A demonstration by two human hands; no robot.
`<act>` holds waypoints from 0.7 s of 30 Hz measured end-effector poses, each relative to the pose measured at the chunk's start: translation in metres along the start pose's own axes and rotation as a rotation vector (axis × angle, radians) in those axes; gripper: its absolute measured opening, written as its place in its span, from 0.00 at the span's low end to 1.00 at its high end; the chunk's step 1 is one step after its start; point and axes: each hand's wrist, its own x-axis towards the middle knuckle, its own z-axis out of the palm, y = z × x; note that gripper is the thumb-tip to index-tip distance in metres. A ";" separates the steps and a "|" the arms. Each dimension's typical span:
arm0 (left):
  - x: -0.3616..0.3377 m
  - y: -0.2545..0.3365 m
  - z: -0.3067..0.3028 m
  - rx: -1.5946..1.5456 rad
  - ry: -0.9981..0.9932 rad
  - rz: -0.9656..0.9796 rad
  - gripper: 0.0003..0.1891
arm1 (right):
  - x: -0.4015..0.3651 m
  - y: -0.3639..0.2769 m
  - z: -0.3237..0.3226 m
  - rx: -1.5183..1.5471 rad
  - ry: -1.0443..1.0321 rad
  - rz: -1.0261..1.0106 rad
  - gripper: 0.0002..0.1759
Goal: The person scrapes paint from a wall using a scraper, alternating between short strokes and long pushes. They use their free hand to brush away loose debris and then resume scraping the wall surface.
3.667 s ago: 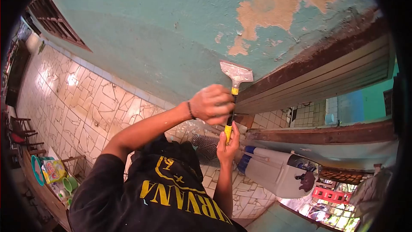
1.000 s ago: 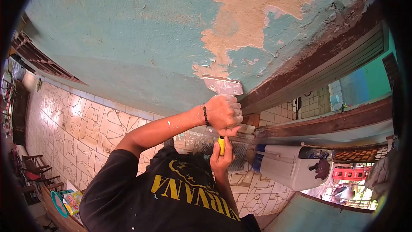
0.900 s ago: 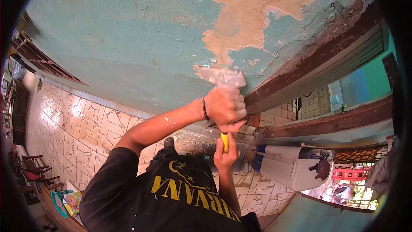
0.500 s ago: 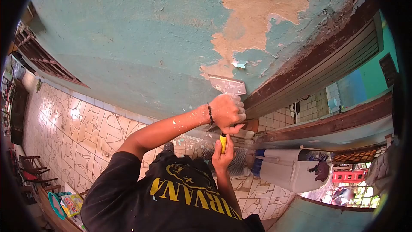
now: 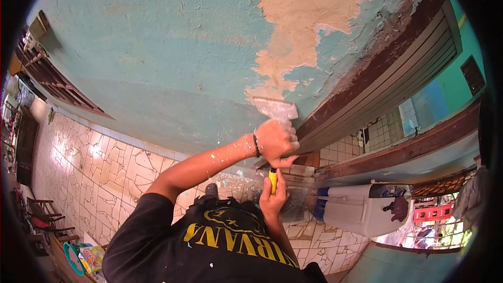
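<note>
My left hand [image 5: 277, 139], a dark bead bracelet at its wrist, is wrapped round the upper part of a scraper. Its wide metal blade [image 5: 275, 108] lies against the turquoise wall [image 5: 173, 47], at the lower tip of a bare beige patch [image 5: 293, 15]. Just below, my right hand [image 5: 273, 199] closes on the scraper's yellow and black handle [image 5: 273, 178]. White specks dot my left forearm.
A brown wooden frame [image 5: 361, 81] runs along the wall's right side. Pale cracked-pattern tiles [image 5: 89, 173] cover the floor. Right of my hands is a large whitish container [image 5: 351, 209]. Chairs [image 5: 47, 220] and a teal basket [image 5: 73, 259] are at the left.
The pale loose flake above the blade is gone from the wall. My hands and the scraper sit slightly lower in view, and the whole view has shifted a little.
</note>
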 end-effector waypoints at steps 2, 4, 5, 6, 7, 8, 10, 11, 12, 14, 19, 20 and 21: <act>0.003 0.001 -0.003 -0.028 0.009 0.020 0.18 | 0.001 0.001 0.002 0.005 0.006 0.000 0.24; 0.013 -0.005 -0.012 -0.022 0.046 0.055 0.18 | 0.009 -0.006 -0.004 0.013 0.008 0.001 0.24; 0.024 -0.008 -0.025 -0.008 0.077 0.077 0.18 | 0.020 -0.014 -0.008 0.011 -0.004 -0.025 0.24; 0.033 -0.009 -0.039 0.004 0.107 0.098 0.18 | 0.031 -0.025 -0.010 -0.003 -0.006 -0.058 0.24; 0.043 -0.007 -0.058 0.051 0.095 0.088 0.18 | 0.043 -0.038 -0.013 -0.017 -0.009 -0.089 0.24; 0.046 -0.005 -0.064 0.049 0.082 0.087 0.18 | 0.049 -0.046 -0.016 -0.032 -0.013 -0.122 0.24; 0.048 -0.001 -0.071 0.047 0.063 0.076 0.18 | 0.046 -0.050 -0.018 -0.009 -0.018 -0.116 0.24; 0.046 0.000 -0.074 0.043 0.032 0.060 0.18 | 0.039 -0.051 -0.017 0.018 -0.026 -0.084 0.24; 0.044 0.002 -0.069 0.043 0.029 0.050 0.17 | 0.033 -0.052 -0.014 0.049 -0.030 -0.047 0.24; 0.031 0.003 -0.048 0.046 0.024 0.035 0.17 | 0.024 -0.046 -0.006 0.072 0.016 -0.033 0.24; 0.038 -0.001 -0.058 0.018 0.034 0.056 0.16 | 0.035 -0.041 -0.005 0.054 0.049 -0.117 0.24; 0.048 -0.001 -0.076 0.047 0.051 0.060 0.17 | 0.046 -0.054 -0.009 0.058 0.044 -0.135 0.24; 0.060 -0.002 -0.093 0.073 0.070 0.062 0.17 | 0.060 -0.070 -0.013 0.044 0.029 -0.133 0.23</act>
